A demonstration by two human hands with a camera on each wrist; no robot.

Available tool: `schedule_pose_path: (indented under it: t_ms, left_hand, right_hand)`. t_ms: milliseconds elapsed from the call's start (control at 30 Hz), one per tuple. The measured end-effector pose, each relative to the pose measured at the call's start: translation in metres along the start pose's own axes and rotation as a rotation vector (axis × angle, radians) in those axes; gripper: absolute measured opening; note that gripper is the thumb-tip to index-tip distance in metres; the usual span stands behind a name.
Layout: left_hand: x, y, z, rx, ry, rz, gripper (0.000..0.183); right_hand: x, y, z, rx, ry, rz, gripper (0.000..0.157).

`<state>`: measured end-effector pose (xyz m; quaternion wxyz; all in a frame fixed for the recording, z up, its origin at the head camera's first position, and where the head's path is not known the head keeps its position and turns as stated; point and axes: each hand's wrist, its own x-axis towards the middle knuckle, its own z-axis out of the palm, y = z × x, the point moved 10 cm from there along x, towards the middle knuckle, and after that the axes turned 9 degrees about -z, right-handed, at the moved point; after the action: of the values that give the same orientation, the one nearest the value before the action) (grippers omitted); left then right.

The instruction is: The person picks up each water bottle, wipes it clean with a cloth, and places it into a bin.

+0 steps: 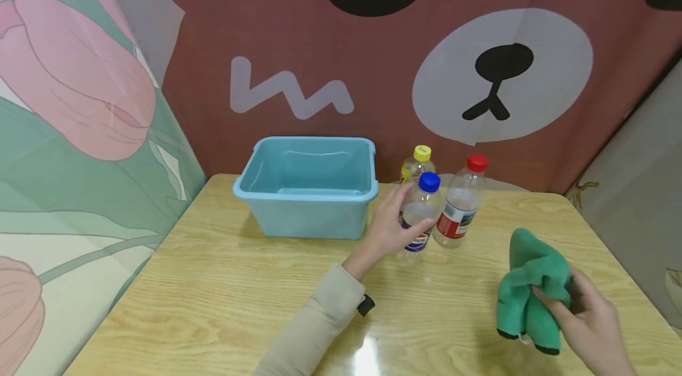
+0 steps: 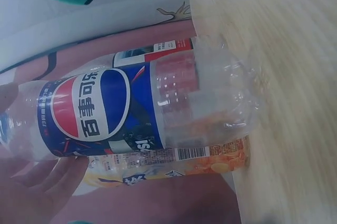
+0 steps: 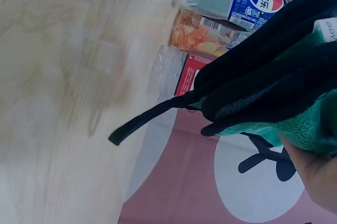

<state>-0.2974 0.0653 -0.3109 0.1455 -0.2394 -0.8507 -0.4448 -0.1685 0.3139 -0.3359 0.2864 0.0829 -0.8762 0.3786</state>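
- So both hands are busy here, I'd call it an early stage, since one bottle and one cloth thing are picked out but neither is put away anywhere
- Left hand [image 1: 388, 227] has its grip clamped round the upper part of a clear plastic bottle with a blue cap and a blue label [image 1: 422, 208], just right of the basin; it's upright or nearly so, and I can't tell if its base is touching the wood
- Right hand [image 1: 591, 314] has its grip pinched on a soft, bunched-up green plush item with black trim [image 1: 533, 290], over the right side of the pale wood-grain desk [image 1: 240, 293]; a black strap [image 3: 147, 121] dangles off it in the right wrist view, no clue what it's meant to be tbh
- Done so far, as I read it: getting hold of those two things, nothing more
- Left to do, my guess: both held things need setting down, and two more bottles are unhandled, the clear one with a yellow cap [image 1: 421, 164] behind the blue-capped one and the clear one with a red cap and red-and-white label [image 1: 460, 207] to the right
- No bottle shows inside the light blue rectangular plastic basin [image 1: 309, 216], though its front wall hides part of the floor
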Motion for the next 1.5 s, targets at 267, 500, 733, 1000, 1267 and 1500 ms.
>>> schedule_pose_path:
  t_ms: [267,500,733,1000,1267,1500]
  left_hand:
    - [-0.016,0.001,-0.006,0.014,-0.076,0.013,0.07]
    - [-0.027,0.006,-0.012,0.023,-0.082,0.057,0.07]
    - [-0.037,0.007,-0.017,0.025,-0.093,0.07,0.07]
    - [-0.046,0.006,-0.021,0.046,-0.102,0.044,0.072]
    - [-0.051,0.006,-0.022,-0.016,-0.124,0.026,0.07]
    - [-0.052,0.003,-0.023,-0.046,-0.127,0.018,0.068]
  right_hand:
    - [0.012,-0.014,0.014,0.065,0.0,-0.064,0.052]
    - [0.018,-0.03,0.021,0.126,0.013,-0.148,0.051]
    - [0.02,-0.038,0.029,0.191,0.022,-0.175,0.055]
    - [0.027,-0.051,0.042,0.248,0.0,-0.226,0.054]
    - [0.031,-0.066,0.056,0.35,-0.036,-0.327,0.054]
    - [0.036,-0.074,0.074,0.387,-0.112,-0.36,0.056]
